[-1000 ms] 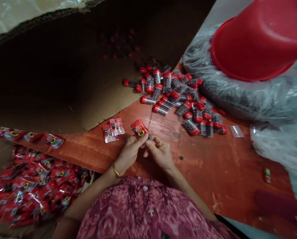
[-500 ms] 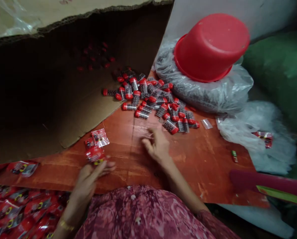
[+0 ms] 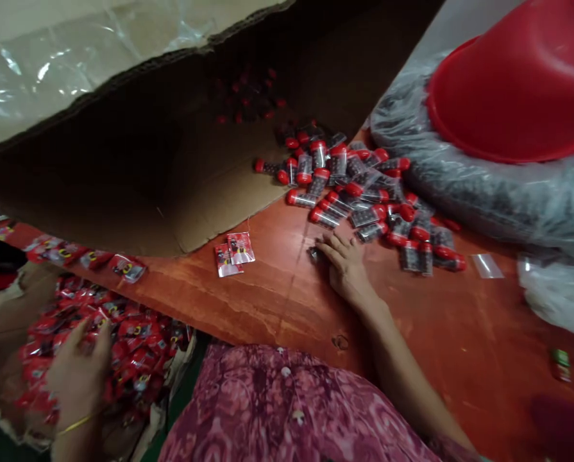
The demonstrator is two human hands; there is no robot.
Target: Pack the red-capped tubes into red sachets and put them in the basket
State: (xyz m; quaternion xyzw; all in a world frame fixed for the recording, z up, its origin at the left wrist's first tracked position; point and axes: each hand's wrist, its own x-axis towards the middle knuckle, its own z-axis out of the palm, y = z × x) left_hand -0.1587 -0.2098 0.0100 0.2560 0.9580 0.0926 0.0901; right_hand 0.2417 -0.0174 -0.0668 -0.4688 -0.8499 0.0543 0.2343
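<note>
Left hand spread flat over heaped red packets, down past table edge. Right hand resting on table, fingers loosely curled around small vial just short of vial pile; vial's long axis and heading too hidden to tell.

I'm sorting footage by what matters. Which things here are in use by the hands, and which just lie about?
In use: left hand over the packed red sachets; right hand at the red-capped vials.

Lying about: two sachets, red basin, cardboard box, empty clear bag.
</note>
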